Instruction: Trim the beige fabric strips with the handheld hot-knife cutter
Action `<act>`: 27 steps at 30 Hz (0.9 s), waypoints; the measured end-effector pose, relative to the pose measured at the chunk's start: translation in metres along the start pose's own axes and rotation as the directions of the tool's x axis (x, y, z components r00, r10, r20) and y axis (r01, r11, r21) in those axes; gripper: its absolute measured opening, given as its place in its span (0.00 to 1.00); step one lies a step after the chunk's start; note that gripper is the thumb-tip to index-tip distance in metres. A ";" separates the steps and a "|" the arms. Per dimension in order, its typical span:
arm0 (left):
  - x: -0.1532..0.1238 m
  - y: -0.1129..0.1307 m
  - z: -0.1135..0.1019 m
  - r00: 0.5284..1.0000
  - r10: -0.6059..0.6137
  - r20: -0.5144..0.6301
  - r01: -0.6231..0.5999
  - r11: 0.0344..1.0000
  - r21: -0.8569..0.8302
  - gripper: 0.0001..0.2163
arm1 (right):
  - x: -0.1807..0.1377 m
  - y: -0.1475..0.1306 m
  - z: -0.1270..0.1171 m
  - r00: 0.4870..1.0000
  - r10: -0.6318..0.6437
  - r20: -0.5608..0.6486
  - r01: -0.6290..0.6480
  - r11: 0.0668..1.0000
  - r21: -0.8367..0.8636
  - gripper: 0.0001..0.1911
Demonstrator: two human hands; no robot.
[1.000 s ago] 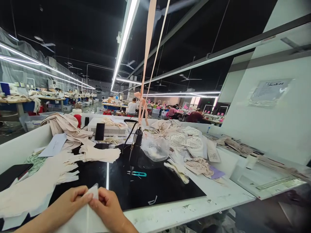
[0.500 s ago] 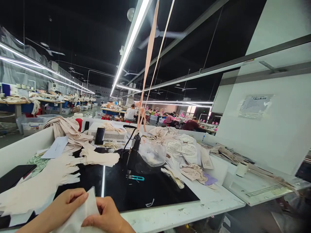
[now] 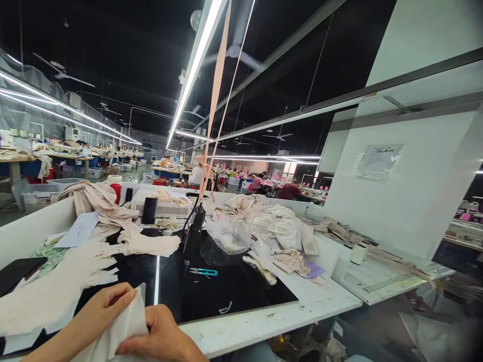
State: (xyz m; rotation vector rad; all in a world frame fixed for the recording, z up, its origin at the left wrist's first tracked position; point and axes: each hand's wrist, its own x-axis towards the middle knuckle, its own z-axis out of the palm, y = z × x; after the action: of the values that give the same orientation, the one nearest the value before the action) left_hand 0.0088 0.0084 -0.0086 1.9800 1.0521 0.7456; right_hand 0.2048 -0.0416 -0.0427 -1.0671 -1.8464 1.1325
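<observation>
Low in the view, my left hand (image 3: 109,306) pinches the upper edge of a cream fabric piece (image 3: 130,319). My right hand (image 3: 160,332) grips the same fabric from the other side, thumb laid across it. Its lower part runs out of the frame. Left of my hands, a long stack of cream fabric pieces (image 3: 56,286) overlaps the black board (image 3: 241,294). Turquoise thread snips (image 3: 204,272) lie on the board beyond my right hand. Above them a black handheld device (image 3: 195,234) hangs from peach straps (image 3: 216,90).
A clear plastic bag (image 3: 228,235) and heaped fabric pieces (image 3: 277,226) cover the table's right back. A phone (image 3: 150,210) leans on a white vented box (image 3: 166,201). A thread cone (image 3: 358,254) stands on the right-hand table. People sit at sewing stations farther off.
The whole view has shifted, so the table and room appear farther left. Both hands keep their hold on the cream fabric, which is now folded over more between them.
</observation>
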 end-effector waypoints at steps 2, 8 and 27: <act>-0.002 0.004 -0.001 1.000 -0.010 -0.014 0.010 1.000 -0.001 0.29 | 0.000 0.000 0.000 1.000 -0.002 -0.006 0.002 1.000 0.000 0.33; -0.006 0.015 -0.004 0.999 -0.031 -0.042 0.031 0.999 -0.008 0.28 | 0.001 0.005 0.002 1.000 0.007 -0.015 -0.007 1.000 0.002 0.30; -0.001 0.016 -0.012 0.996 -0.095 0.005 0.095 0.995 -0.040 0.28 | -0.008 0.011 0.013 0.994 0.083 -0.064 -0.079 0.995 0.065 0.24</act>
State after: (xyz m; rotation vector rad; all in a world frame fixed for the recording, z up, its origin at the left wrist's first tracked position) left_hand 0.0060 0.0059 0.0107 1.8833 1.1127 0.7069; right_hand 0.2004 -0.0501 -0.0590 -1.1388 -1.7185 1.1800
